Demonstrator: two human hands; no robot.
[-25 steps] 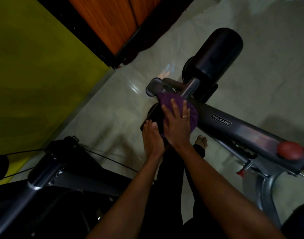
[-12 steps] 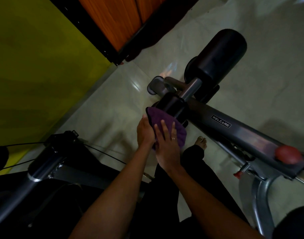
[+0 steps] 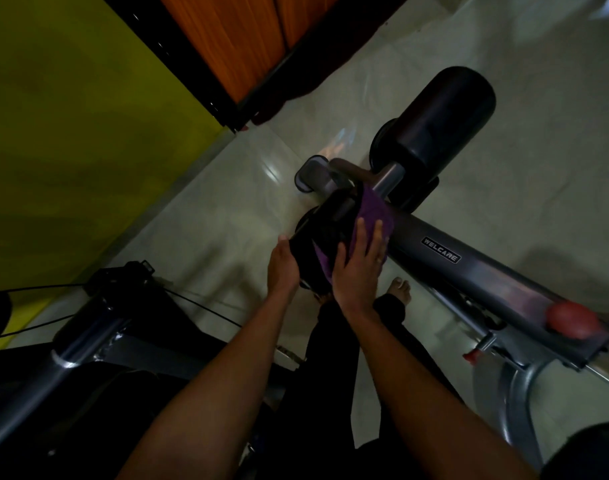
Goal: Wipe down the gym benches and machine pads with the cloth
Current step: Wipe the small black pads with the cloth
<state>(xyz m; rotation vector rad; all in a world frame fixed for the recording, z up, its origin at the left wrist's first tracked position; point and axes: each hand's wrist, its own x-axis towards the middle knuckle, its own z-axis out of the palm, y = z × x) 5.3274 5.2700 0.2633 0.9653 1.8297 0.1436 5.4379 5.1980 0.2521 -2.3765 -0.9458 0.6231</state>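
Pale shiny floor tiles (image 3: 227,209) fill the middle of the frame. Upper left is a flat yellow-green wall (image 3: 71,116). Top centre is an orange wood door (image 3: 234,36) w/ a dark frame. Lower left has a fat grey metal tube (image 3: 29,393), smooth & round, w/ thin black cables (image 3: 206,309) running near it.

A long grey metal bar (image 3: 486,275) goes from the centre down to the right edge. It has a small "WELCARE" label on it. A round red knob (image 3: 571,322) sits on it far right. Upper right is a big black roller pad (image 3: 441,116), fat & round like a drum, soft-looking. A thin grey post joins it to the bar.

Centre frame is a smaller black roller pad (image 3: 327,233). The purple cloth (image 3: 375,213) lies on it, fuzzy & folded, draped over the pad's right side & touching the bar.

R hand (image 3: 360,271) lies flat on the cloth, fingers straight & spread, pressing it on the pad. It hides the lower part of the cloth. L hand (image 3: 282,268) is against the pad's near left end, thumb up by the edge. Its fingers are hidden behind the pad, so can't tell if they curl round it.

Below the hands are black trouser legs & a bare foot (image 3: 400,289) on the tiles, just under the bar. The room is dim, so small parts under the bar are hard to make out.
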